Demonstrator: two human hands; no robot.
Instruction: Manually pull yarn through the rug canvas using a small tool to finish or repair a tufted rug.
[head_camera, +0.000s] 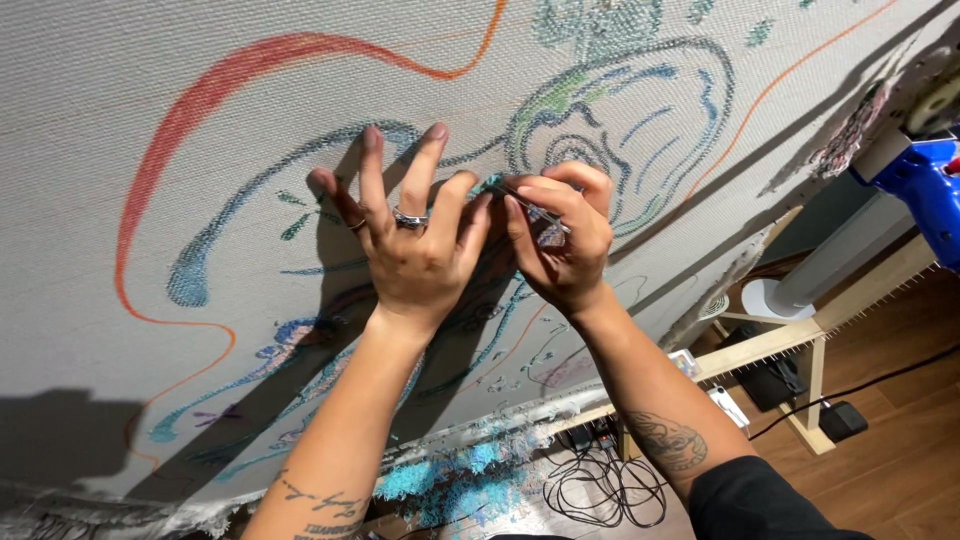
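Two hands work against one large stretched canvas (120, 330), grey cloth marked with orange and blue-green lines. Left hand (405, 235) is spread wide, four fingers fanned flat on the canvas, two rings on them, thumb pinching a bit of teal yarn (488, 184). Right hand (560, 235), just beside it, is curled tight around a slim metal tool (535, 208) whose tip meets that yarn. Below the canvas runs a wooden frame (790, 335); under it lie teal yarn scraps (455, 485) and black cables (600, 485) on wood floor (900, 480). One blue tool (925, 185) hangs right of the canvas.

Wooden floor (900, 470), black cables (600, 485)
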